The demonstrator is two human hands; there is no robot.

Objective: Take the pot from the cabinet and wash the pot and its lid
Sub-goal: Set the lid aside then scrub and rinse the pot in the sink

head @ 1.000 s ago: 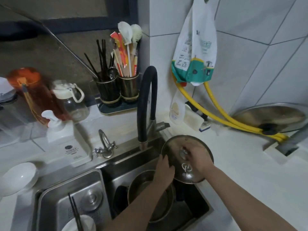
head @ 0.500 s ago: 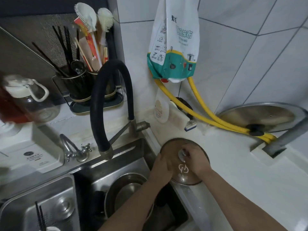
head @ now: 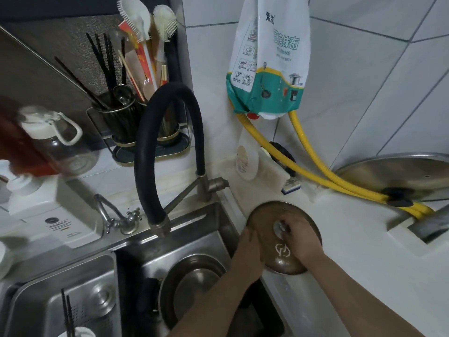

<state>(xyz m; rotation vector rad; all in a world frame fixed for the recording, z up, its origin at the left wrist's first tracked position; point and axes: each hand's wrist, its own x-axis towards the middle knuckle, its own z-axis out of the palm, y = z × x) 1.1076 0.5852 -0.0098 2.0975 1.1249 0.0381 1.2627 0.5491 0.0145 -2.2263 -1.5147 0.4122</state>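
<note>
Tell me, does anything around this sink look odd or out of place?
Mildly odd: the glass lid sits half on the counter edge, overhanging the sink, with the right hand on its knob and the left hand at its rim. The pot lies in the basin. Nothing looks spilled or broken.

The hanging plastic bag point(head: 268, 57) carries teal Chinese characters, with "RAG" legible beneath them. The glass lid point(head: 283, 237) bears a white logo mark. Print on the white box's point(head: 57, 221) round label is too small to read.
</note>
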